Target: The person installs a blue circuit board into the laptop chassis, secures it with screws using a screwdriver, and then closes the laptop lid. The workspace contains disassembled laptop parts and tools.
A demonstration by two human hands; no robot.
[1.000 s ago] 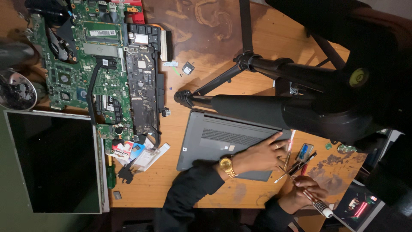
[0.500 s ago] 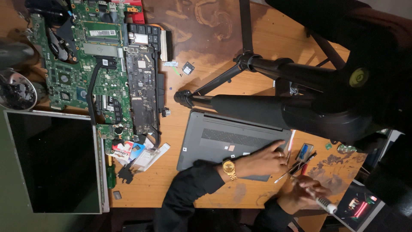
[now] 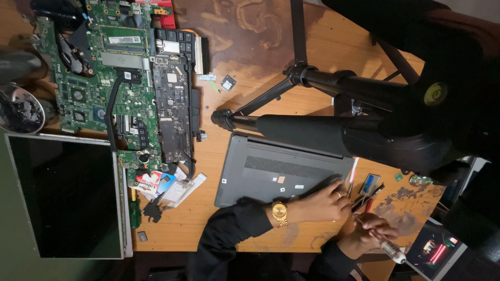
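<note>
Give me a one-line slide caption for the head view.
Left hand rests on a closed grey laptop while the right hand holds a screwdriver, circuit boards spread nearby.

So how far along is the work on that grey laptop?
Early, it seems. Already stripped: bare circuit boards and a loose screen panel lie on the table. In hand: the left hand presses the closed grey laptop at its corner, while the right hand grips a screwdriver. Left: its bottom cover is on, unopened.
</note>
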